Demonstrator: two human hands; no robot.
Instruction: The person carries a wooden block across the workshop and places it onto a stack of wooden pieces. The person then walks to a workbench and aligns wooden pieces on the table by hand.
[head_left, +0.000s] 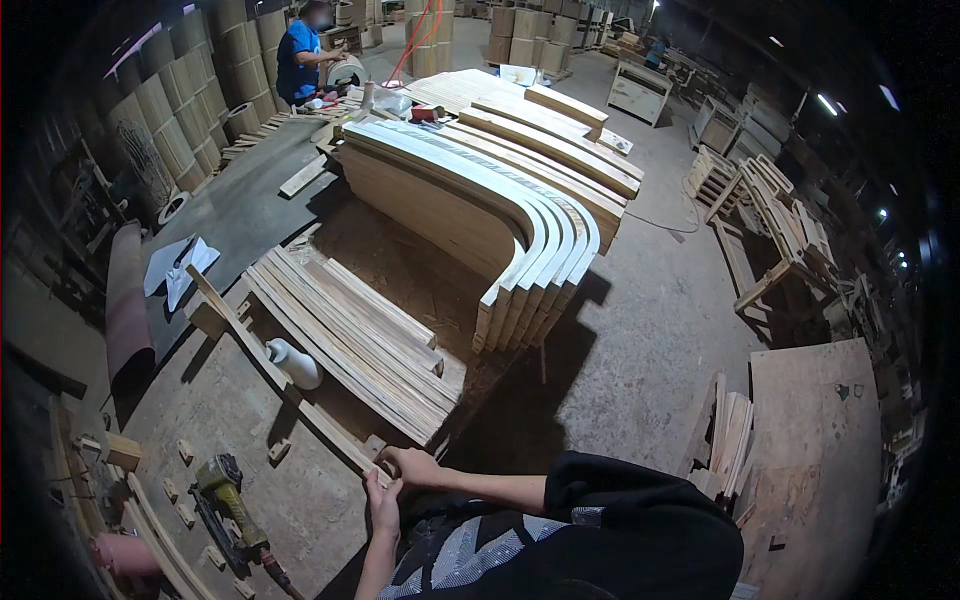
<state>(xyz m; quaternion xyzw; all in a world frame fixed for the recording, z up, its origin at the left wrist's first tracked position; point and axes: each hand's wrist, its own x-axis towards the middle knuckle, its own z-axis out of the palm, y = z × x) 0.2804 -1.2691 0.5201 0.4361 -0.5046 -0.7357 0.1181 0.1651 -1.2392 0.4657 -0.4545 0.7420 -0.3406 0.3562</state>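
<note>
Both hands grip the near end of a long batten [262,360]: right hand [412,466] on top, left hand [384,505] below; it runs toward ten o'clock.

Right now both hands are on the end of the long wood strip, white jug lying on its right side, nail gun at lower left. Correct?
Not quite. The head view shows the white jug on the left side of the strip, not the right. The rest holds: left hand and right hand are at the strip's near end, and the nail gun lies at lower left.

A white jug [294,362] lies near a nail gun [222,492].
</note>
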